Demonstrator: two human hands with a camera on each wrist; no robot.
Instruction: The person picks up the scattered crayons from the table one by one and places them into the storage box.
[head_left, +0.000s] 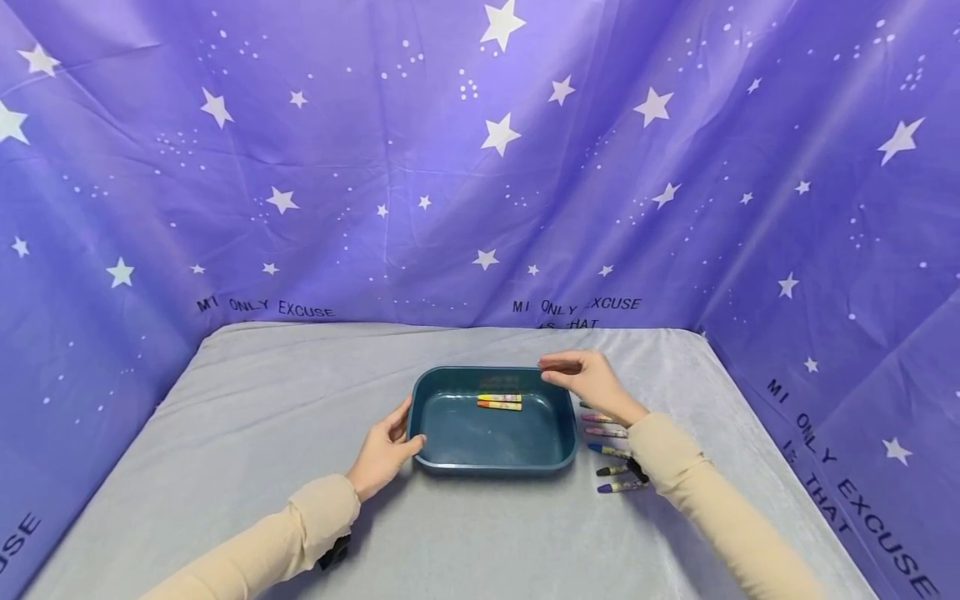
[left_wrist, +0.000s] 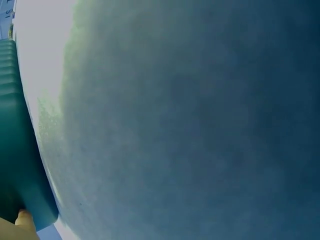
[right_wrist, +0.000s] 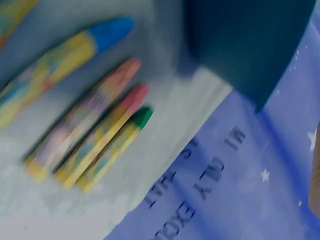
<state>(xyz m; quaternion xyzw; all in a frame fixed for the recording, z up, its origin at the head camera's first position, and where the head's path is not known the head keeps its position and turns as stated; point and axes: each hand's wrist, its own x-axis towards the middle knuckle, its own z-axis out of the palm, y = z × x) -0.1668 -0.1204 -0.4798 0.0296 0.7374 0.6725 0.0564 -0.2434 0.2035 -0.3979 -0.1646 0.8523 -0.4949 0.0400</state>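
Note:
A dark teal rectangular tray [head_left: 491, 471] sits on the grey cloth. Two crayons in yellow wrappers lie side by side in it near its back wall, a yellow crayon [head_left: 499, 397] behind an orange crayon [head_left: 500, 406]. At the tray's left end my left hand [head_left: 381, 454] grips the wall, thumb over the rim and fingers outside. My right hand [head_left: 592, 382] hovers at the back right corner, fingers stretched out to the left over the rim, thumb apart below them, nothing seen between. The left wrist view shows mostly blurred cloth, plus the tray's outer side [left_wrist: 22, 150].
Right of the tray several crayons lie in a loose column, among them a blue crayon [right_wrist: 112, 35], a green crayon [right_wrist: 144, 118] and a purple crayon [head_left: 618, 487]. My right forearm partly covers them. A purple star-printed curtain [head_left: 420, 167] surrounds the table's back and sides.

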